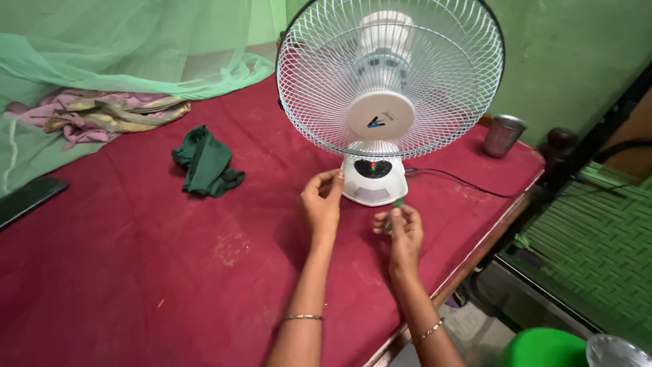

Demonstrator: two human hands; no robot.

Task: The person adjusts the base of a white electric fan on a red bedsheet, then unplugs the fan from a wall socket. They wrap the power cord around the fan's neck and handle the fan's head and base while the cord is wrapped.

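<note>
At the far left a green net [102, 47] is draping down over the bed's edge, and under it one heap of pink and tan clothes [102, 112] is lying bunched, as if pushed aside to free the red surface [136, 258]. Nearer the middle one dark green cloth [207, 163] is sitting crumpled and alone, well apart from the heap. The one fan [387, 88] is standing upright toward the back right of the surface, its white base [375, 180] facing the person so the controls are within reach. The left hand [322, 200] is resting against the base's left side, fingers loosely curled and holding nothing, seemingly steadying it. The right hand [402, 231] is hovering just in front of the base's lower right corner, its fingers pinched closed around one small green tool [395, 207], tip pointing up toward the base; what kind of tool it is I cannot tell. One black cord [462, 182] is trailing rightward from behind the base. One steel cup [504, 134] is standing near the corner, clear of the hands. Two bangles, one per wrist, are showing.
</note>
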